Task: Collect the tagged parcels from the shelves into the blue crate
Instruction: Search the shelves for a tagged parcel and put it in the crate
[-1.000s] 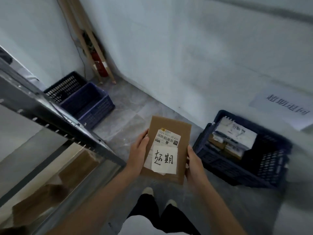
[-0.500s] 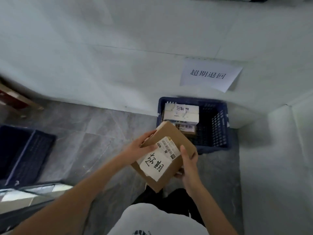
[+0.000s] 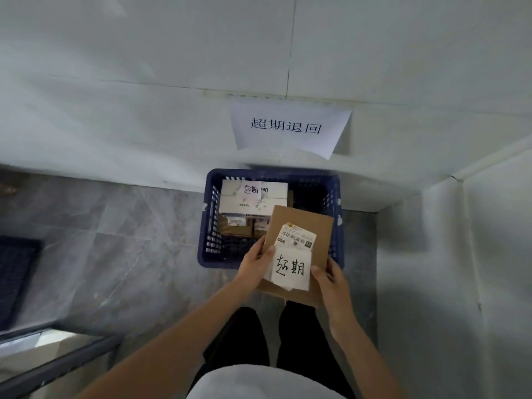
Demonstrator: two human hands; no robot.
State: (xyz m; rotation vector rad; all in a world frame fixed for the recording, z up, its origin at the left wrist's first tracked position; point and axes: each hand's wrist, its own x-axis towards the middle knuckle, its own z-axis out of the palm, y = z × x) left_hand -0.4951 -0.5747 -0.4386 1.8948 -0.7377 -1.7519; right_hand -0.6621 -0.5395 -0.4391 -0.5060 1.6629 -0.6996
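- Progress: you hold one tagged parcel (image 3: 299, 249), a flat brown cardboard box, over the near right part of the blue crate (image 3: 211, 226). It is not yet set down, so judge this delivery as in its last step, with only the lowering and letting go left.
- Tag: the handwritten white slip (image 3: 291, 267) lies on the parcel's upper face, just below a printed barcode label (image 3: 296, 236).
- Left hand (image 3: 254, 264): it grasps the parcel's left edge, thumb laid over the top face beside the slip.
- Right hand (image 3: 334, 280): it grasps the lower right edge, thumb on top and fingers wrapped beneath.
- Crate contents: a white box (image 3: 253, 198) bearing a similar handwritten slip sits at the back left, on top of other parcels. Brown cardboard shows beneath it, and how many lie there cannot be told. The right side of the crate looks dark and open.
- Surroundings: the crate stands on the grey floor against the wall, directly under a paper sign (image 3: 290, 129). A second dark crate (image 3: 14, 279) sits at the left edge, its contents unseen.
- Remaining: a corner of metal shelving (image 3: 57, 361) shows at lower left. Whether tagged parcels are left on the shelves cannot be told.
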